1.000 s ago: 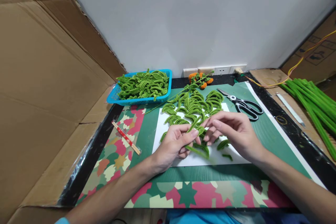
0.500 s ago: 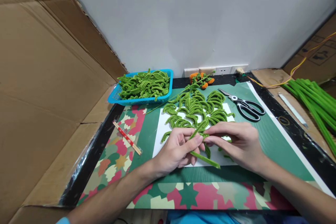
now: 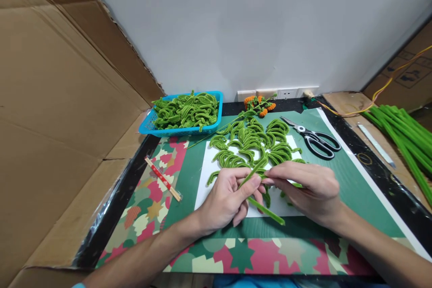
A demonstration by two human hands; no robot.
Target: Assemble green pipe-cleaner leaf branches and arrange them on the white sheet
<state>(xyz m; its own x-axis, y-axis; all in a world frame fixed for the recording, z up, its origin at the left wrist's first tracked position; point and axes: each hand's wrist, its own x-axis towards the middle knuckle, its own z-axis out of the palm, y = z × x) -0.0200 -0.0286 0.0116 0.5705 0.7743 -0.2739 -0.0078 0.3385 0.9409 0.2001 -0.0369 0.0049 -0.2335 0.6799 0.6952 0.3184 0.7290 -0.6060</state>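
Observation:
My left hand [image 3: 232, 195] pinches a fuzzy green pipe cleaner [image 3: 268, 211] between thumb and fingers; one end sticks out to the lower right, and another length rises toward the upper right. My right hand [image 3: 305, 186] comes in from the right, thumb and forefinger pressed together on a green piece of it beside the left fingertips. The exact spot where the fingers meet is partly hidden. Just behind both hands, many curled green pipe cleaner pieces [image 3: 251, 139] lie on a white sheet of paper [image 3: 204, 189].
A blue basket [image 3: 182, 132] heaped with green pieces stands back left. Orange flowers on a green stem [image 3: 259, 104] lie at the back. Scissors [image 3: 313, 138] rest right of the paper. Wrapped chopsticks [image 3: 164, 179] lie left. Long green pipe cleaners [image 3: 405, 130] and a white stick [image 3: 376, 145] lie far right.
My right hand has shifted slightly to the right, with its fingers still pinched. My left hand keeps its hold on the pipe cleaner almost unmoved.

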